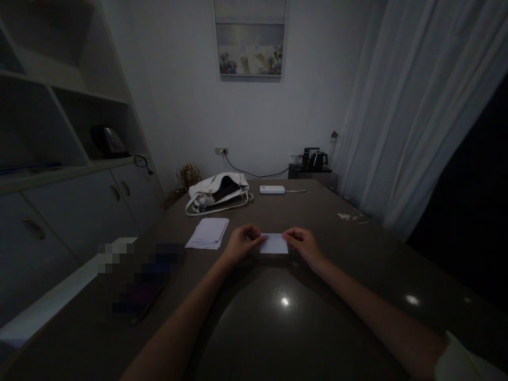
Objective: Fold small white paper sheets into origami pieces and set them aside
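A small white folded sheet of paper (274, 244) lies on the dark glossy table (278, 317) in front of me. My left hand (240, 243) pinches its left edge with curled fingers. My right hand (302, 244) pinches its right edge the same way. A stack of white paper sheets (208, 233) rests on the table just left of my left hand.
A white handbag (218, 193) and a white power bank (272, 189) with a cable lie at the table's far end. Paper scraps (349, 215) sit near the right edge. Cabinets and shelves (59, 159) line the left; a curtain (416, 116) hangs on the right.
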A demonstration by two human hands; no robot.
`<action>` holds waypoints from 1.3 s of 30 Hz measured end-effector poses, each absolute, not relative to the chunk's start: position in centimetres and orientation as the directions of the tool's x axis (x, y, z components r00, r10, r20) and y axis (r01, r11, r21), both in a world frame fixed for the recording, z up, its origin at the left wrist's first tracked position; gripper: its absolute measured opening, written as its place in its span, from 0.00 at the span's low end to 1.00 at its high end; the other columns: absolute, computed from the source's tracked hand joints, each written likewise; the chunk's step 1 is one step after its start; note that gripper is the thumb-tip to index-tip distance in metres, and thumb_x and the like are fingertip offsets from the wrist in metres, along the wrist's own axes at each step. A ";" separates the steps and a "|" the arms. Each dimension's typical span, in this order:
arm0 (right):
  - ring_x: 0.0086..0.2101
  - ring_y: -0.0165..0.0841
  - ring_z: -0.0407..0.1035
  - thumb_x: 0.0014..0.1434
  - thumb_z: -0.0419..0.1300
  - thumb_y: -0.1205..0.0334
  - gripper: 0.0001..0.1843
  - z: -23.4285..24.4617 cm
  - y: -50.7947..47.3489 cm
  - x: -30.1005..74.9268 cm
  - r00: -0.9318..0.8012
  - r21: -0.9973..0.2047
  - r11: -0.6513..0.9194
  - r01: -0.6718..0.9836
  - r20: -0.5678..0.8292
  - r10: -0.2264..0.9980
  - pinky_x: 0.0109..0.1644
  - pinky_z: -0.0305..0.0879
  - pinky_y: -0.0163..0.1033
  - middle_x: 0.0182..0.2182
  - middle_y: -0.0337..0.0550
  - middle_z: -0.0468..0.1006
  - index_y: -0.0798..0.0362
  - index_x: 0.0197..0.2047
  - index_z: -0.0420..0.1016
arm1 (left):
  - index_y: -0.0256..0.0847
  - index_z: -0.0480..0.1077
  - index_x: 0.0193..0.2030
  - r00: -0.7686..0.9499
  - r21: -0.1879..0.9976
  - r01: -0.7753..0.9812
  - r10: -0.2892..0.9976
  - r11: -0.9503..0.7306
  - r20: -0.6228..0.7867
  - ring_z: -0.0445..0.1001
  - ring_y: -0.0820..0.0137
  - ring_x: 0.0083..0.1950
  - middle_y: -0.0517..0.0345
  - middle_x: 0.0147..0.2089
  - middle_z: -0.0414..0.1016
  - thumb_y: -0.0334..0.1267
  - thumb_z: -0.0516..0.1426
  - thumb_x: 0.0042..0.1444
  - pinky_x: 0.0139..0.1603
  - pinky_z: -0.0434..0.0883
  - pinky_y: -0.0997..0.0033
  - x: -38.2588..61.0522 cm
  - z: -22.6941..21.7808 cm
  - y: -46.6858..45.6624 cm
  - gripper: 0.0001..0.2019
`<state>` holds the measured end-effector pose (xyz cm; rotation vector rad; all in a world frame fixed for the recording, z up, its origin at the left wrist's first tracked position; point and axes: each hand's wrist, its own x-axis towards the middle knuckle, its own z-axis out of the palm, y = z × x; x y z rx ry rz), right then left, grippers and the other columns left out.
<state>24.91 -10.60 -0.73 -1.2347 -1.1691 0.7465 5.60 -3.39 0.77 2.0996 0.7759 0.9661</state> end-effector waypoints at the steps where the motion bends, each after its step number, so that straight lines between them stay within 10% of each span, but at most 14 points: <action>1: 0.21 0.25 0.62 0.44 0.64 0.56 0.12 -0.8 -10.6 24.9 0.286 -0.962 0.230 0.144 0.263 0.921 0.25 0.56 0.31 0.20 0.37 0.72 0.57 0.26 0.73 | 0.36 0.70 0.32 0.550 0.778 0.217 0.733 -0.589 0.401 0.71 0.71 0.30 0.57 0.28 0.74 0.47 0.60 0.47 0.30 0.64 0.74 5.6 0.7 -3.4 0.14; 39: 0.22 0.28 0.65 0.42 0.66 0.52 0.16 -1.2 -10.7 23.9 0.225 -0.971 0.223 0.086 0.237 0.945 0.26 0.58 0.33 0.23 0.39 0.73 0.55 0.28 0.69 | 0.32 0.73 0.36 0.726 0.946 0.030 0.657 -0.324 0.202 0.68 0.72 0.29 0.57 0.28 0.72 0.50 0.57 0.51 0.30 0.62 0.76 6.1 1.0 -4.6 0.19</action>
